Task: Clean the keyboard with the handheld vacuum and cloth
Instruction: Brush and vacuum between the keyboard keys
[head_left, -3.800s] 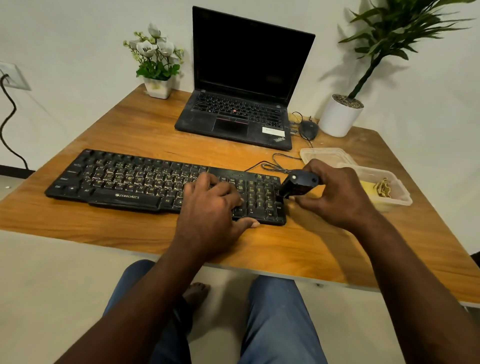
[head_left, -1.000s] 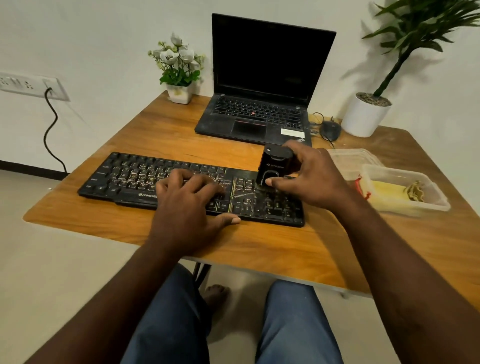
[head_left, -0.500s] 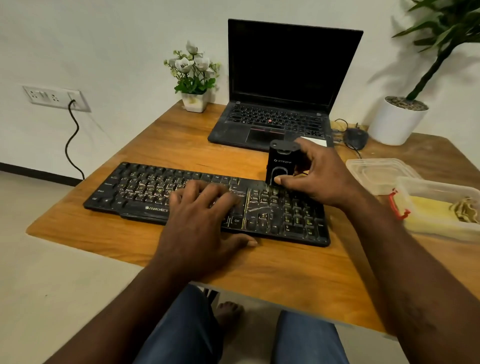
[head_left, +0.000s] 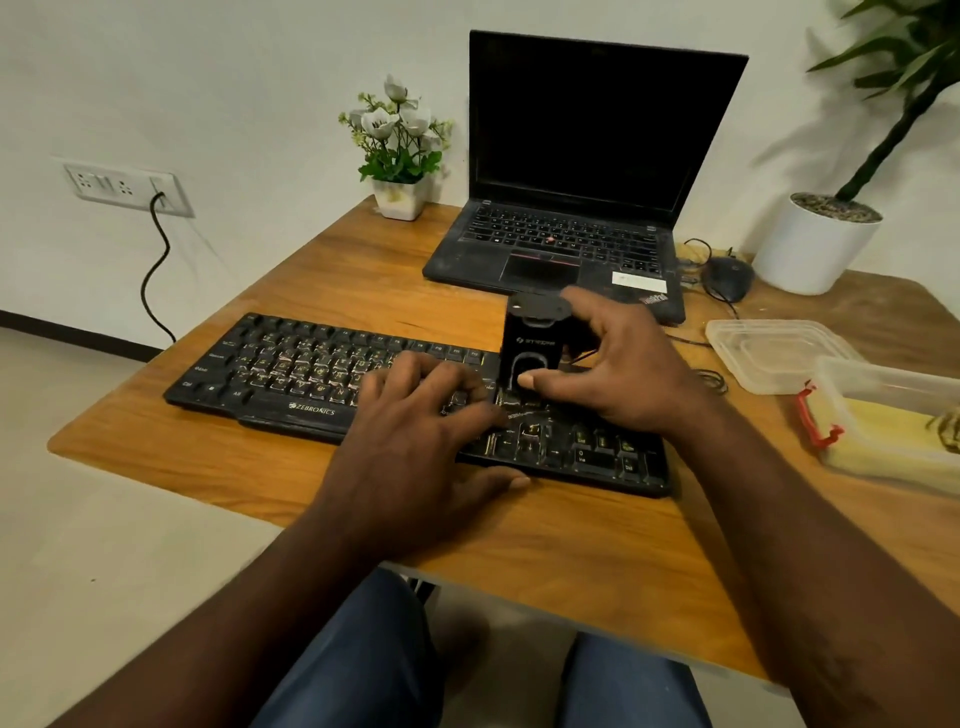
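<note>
- Nearest the camera, the person's knees in blue jeans (head_left: 358, 660) sit under the front edge of the wooden desk (head_left: 519, 551).
- The left hand (head_left: 415, 441) lies flat on the black Zebronics keyboard (head_left: 306, 374). Its fingers are spread and straight over the keys, its thumb rests by the front edge, and it holds nothing. It seems to be pinning the board down.
- The right hand (head_left: 623, 374) grips the black handheld vacuum (head_left: 530, 343), fingers curled round the back and thumb on the front. The vacuum stands upright, mouth down on the keys just right of the main block.
- I judge the vacuuming step to be under way, with the wipe not yet begun.
- The next move calls for sliding the mouth along the rows while keeping it against the keys, and the left hand must give way as it passes.
- To the right, a clear plastic box (head_left: 852, 384) holds what looks like the yellow cloth (head_left: 883, 426), with a lid (head_left: 769, 348) just beside it.
- Farther back are an open laptop (head_left: 566, 239) with a dark screen, a mouse (head_left: 727, 273), a small flower pot (head_left: 400, 200) and a white planter (head_left: 810, 254).
- On the pale wall at left is a socket plate (head_left: 124, 189), with a black cable (head_left: 153, 275) hanging from it.
</note>
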